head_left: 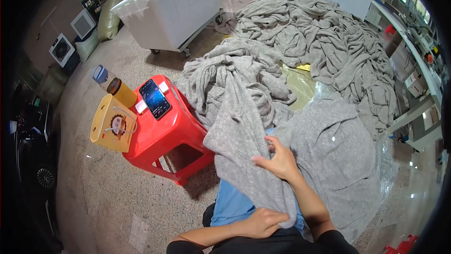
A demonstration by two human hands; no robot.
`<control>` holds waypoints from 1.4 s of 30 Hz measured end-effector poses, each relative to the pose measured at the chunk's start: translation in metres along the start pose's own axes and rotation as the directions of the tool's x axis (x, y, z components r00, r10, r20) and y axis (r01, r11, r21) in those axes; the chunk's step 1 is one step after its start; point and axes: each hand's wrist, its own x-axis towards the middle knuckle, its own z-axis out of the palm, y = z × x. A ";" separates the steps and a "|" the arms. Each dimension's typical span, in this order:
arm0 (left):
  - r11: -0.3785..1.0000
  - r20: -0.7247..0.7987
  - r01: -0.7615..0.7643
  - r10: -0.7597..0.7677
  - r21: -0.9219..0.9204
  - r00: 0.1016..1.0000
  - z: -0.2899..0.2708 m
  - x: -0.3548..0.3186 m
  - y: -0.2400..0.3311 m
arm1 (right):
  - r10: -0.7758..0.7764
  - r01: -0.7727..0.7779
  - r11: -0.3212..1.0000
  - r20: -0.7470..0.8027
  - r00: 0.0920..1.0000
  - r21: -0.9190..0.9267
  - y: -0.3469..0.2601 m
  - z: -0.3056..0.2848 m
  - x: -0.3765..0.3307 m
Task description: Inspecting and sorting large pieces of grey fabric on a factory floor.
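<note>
A long piece of grey knit fabric (237, 146) lies over my lap and blue jeans (232, 204), and runs forward into a heap. Close to my body, my left hand (265, 222) is closed on the fabric's near end. My right hand (280, 160) rests at the strip's right side, farther from me, thumb and forefinger apart; its other fingers are partly hidden. To the right of my lap spreads another grey knit piece (336, 155), with clear plastic sheeting (387, 165) showing beside it.
A large heap of grey knit (324, 33) covers the floor ahead. At left, a red stool (162, 136) bears a phone (154, 99), a bottle (121, 92) and a yellow paper bag (112, 122). A white wheeled bin (164, 14) stands behind; a long worktable (399, 24) runs along the right.
</note>
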 end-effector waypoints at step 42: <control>0.973 0.225 -0.005 0.059 -0.230 0.973 -0.086 0.036 0.055 | -0.486 0.472 0.873 0.136 0.863 0.125 -0.025 -0.011 0.010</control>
